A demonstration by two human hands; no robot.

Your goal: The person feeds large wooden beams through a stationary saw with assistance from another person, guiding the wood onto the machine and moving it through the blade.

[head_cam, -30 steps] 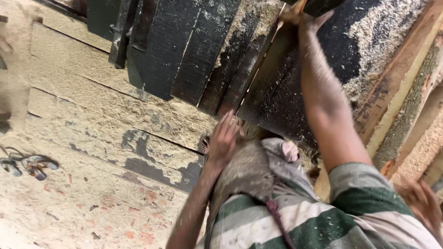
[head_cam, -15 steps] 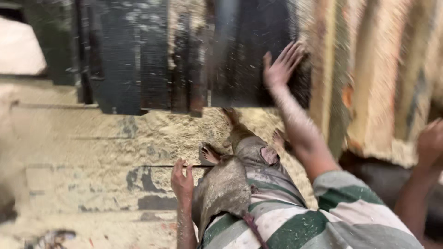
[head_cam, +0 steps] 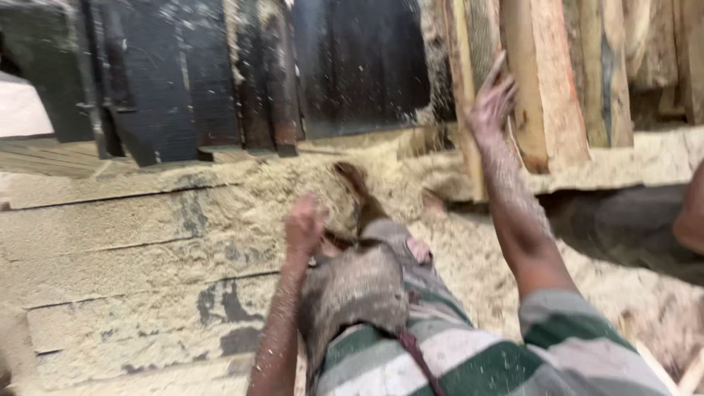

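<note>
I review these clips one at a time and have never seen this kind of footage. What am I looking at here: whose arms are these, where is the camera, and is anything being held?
The camera sits on a person's head and looks down, so the two bare arms coming up from the bottom edge are that person's own. The striped green and white cloth is their clothing.

The right hand is raised with fingers spread against pale upright wooden planks; whether it grips one is hard to tell, as the picture is blurred. The left hand is lower, loosely curled over sawdust, and seems to hold nothing.

Sawdust covers the plank floor. Dark, nearly black boards lean at the top left. At the far right edge, part of another person shows.
</note>
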